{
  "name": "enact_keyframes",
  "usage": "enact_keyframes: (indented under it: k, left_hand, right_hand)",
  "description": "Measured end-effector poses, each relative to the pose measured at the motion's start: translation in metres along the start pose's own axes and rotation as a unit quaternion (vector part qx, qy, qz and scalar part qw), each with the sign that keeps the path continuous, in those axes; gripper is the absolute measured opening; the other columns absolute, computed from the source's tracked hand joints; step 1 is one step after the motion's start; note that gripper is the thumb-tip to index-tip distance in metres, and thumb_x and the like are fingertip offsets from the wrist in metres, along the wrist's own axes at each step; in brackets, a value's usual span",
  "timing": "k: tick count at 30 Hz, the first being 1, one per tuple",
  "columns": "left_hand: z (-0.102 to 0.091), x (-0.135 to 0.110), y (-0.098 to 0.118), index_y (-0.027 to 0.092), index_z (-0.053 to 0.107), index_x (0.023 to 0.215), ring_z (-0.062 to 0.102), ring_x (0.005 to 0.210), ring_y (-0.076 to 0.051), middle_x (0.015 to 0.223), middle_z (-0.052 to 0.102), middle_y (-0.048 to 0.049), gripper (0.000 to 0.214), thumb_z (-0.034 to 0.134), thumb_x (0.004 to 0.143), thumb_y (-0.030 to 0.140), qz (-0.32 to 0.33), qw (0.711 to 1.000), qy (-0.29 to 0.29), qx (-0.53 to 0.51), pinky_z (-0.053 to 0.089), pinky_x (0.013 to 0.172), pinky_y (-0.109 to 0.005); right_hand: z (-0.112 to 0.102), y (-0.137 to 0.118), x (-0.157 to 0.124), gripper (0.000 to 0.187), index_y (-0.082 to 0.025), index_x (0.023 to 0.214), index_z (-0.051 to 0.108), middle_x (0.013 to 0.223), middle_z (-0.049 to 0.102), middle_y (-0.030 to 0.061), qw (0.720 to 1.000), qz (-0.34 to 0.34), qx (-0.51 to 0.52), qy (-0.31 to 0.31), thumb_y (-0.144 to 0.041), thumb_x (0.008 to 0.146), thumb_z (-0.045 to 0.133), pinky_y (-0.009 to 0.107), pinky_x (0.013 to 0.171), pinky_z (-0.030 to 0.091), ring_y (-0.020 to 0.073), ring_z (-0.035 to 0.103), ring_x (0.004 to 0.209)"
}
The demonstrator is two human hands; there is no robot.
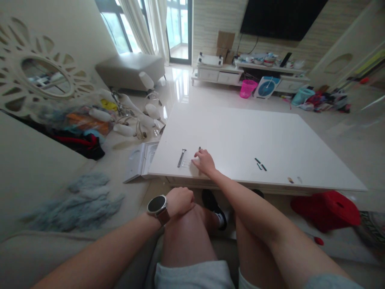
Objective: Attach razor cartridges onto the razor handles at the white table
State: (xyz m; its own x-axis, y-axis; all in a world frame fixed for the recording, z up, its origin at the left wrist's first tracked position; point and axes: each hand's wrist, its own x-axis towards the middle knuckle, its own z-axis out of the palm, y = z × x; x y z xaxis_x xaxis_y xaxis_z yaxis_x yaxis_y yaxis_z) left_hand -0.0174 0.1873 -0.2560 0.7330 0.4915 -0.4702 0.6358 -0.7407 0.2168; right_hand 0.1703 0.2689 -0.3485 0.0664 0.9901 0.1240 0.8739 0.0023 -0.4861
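Note:
My right hand [205, 161] is over the near left part of the white table [240, 132], its thumb and forefinger apart. Just beyond its knuckles is a small dark piece [199, 148]; whether the fingers touch it is unclear. By the fingertips lies a clear, see-through item [186, 163], too faint to name. Left of that lies a slim silver tool [181, 158] with a wider head. My left hand [179, 200], wrist in a watch [157, 204], rests on my left knee with curled fingers and nothing visible in it.
Several small dark green sticks [260, 164] lie on the table to the right, with two small flat pieces [290, 180] near the front edge. An opened white box [138, 160] is on the floor at left. A red stool-like object [333, 210] stands at right.

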Motion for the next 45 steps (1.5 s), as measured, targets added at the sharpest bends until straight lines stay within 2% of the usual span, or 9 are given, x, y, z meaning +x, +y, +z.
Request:
enact_keyframes:
  k: [4, 7, 10, 14, 20, 24, 31, 37, 45]
  left_hand:
    - [0.000, 0.001, 0.000, 0.023, 0.079, 0.089, 0.072, 0.088, -0.029, 0.091, 0.076, -0.0119, 0.035, 0.048, 0.088, 0.038, 0.014, 1.000, 0.016, -0.006, 0.055, 0.077, -0.037]
    - [0.000, 0.001, 0.000, 0.024, 0.079, 0.090, 0.071, 0.088, -0.029, 0.092, 0.075, -0.0115, 0.038, 0.045, 0.090, 0.040, 0.022, 0.999, 0.020, -0.018, 0.055, 0.077, -0.038]
    - [-0.001, 0.001, 0.001, 0.022, 0.078, 0.085, 0.072, 0.087, -0.029, 0.089, 0.075, -0.0122, 0.038, 0.045, 0.090, 0.040, 0.012, 1.000, 0.021, -0.013, 0.055, 0.078, -0.038]
    - [-0.002, 0.000, 0.001, 0.019, 0.077, 0.082, 0.072, 0.086, -0.030, 0.089, 0.075, -0.0136, 0.040, 0.045, 0.091, 0.042, -0.007, 0.999, 0.034, 0.001, 0.055, 0.078, -0.040]
    - [-0.004, 0.000, 0.002, 0.020, 0.076, 0.085, 0.072, 0.088, -0.030, 0.091, 0.076, -0.0126, 0.045, 0.038, 0.094, 0.042, 0.003, 0.999, 0.033, 0.000, 0.055, 0.078, -0.040]
    - [-0.003, -0.001, 0.002, 0.018, 0.076, 0.089, 0.072, 0.089, -0.032, 0.091, 0.076, -0.0144, 0.042, 0.039, 0.093, 0.039, -0.003, 1.000, 0.023, 0.019, 0.056, 0.078, -0.042]
    - [-0.003, -0.002, 0.002, 0.016, 0.075, 0.093, 0.072, 0.092, -0.033, 0.094, 0.075, -0.0159, 0.039, 0.043, 0.091, 0.038, -0.007, 0.999, 0.017, 0.035, 0.056, 0.079, -0.043]
    - [-0.004, -0.001, 0.003, 0.017, 0.075, 0.094, 0.071, 0.093, -0.035, 0.096, 0.075, -0.0155, 0.041, 0.042, 0.091, 0.042, -0.001, 0.999, 0.018, 0.028, 0.056, 0.079, -0.046]
    - [-0.002, -0.002, 0.001, 0.017, 0.075, 0.095, 0.071, 0.094, -0.033, 0.097, 0.075, -0.0164, 0.041, 0.040, 0.092, 0.040, -0.006, 0.999, 0.010, 0.033, 0.055, 0.080, -0.043]
  right_hand:
    - [0.008, -0.016, -0.007, 0.031, -0.022, 0.113, 0.067, 0.125, 0.062, 0.0082, 0.991, -0.116, -0.044, -0.045, -0.037, 0.085, 0.066, 0.037, 0.095, 0.040, 0.0244, 0.050, 0.118]
    - [0.014, -0.018, -0.012, 0.037, -0.024, 0.118, 0.065, 0.132, 0.060, 0.0075, 0.987, -0.122, -0.053, -0.089, -0.036, 0.083, 0.068, 0.038, 0.093, 0.039, 0.0252, 0.049, 0.121]
    - [0.014, -0.016, -0.015, 0.024, -0.022, 0.106, 0.069, 0.123, 0.065, 0.0074, 0.985, -0.122, -0.057, -0.107, -0.034, 0.085, 0.067, 0.038, 0.091, 0.036, 0.0246, 0.052, 0.117]
    - [0.010, -0.013, -0.015, 0.015, -0.020, 0.092, 0.070, 0.115, 0.069, 0.0073, 0.984, -0.123, -0.060, -0.113, -0.034, 0.085, 0.067, 0.037, 0.089, 0.033, 0.0235, 0.054, 0.111]
    - [0.006, -0.014, -0.012, 0.019, -0.020, 0.095, 0.069, 0.110, 0.069, 0.0074, 0.985, -0.132, -0.054, -0.100, -0.033, 0.081, 0.070, 0.038, 0.091, 0.031, 0.0237, 0.053, 0.111]
    - [-0.007, -0.005, -0.007, 0.022, -0.021, 0.100, 0.068, 0.113, 0.068, 0.0072, 0.991, -0.117, -0.039, -0.055, -0.033, 0.081, 0.069, 0.039, 0.093, 0.033, 0.0239, 0.053, 0.112]
    - [-0.040, 0.042, 0.001, 0.023, -0.022, 0.100, 0.070, 0.105, 0.070, 0.0059, 0.999, -0.005, -0.038, 0.012, -0.034, 0.080, 0.067, 0.034, 0.091, 0.044, 0.0216, 0.061, 0.101]
    - [-0.053, 0.066, -0.006, 0.031, -0.022, 0.105, 0.070, 0.102, 0.072, 0.0057, 0.998, 0.029, -0.059, -0.023, -0.029, 0.075, 0.069, 0.031, 0.082, 0.048, 0.0211, 0.065, 0.093]
    - [-0.048, 0.059, -0.010, 0.038, -0.024, 0.111, 0.069, 0.110, 0.071, 0.0048, 0.992, 0.006, -0.090, -0.086, -0.025, 0.073, 0.068, 0.031, 0.085, 0.047, 0.0217, 0.064, 0.099]
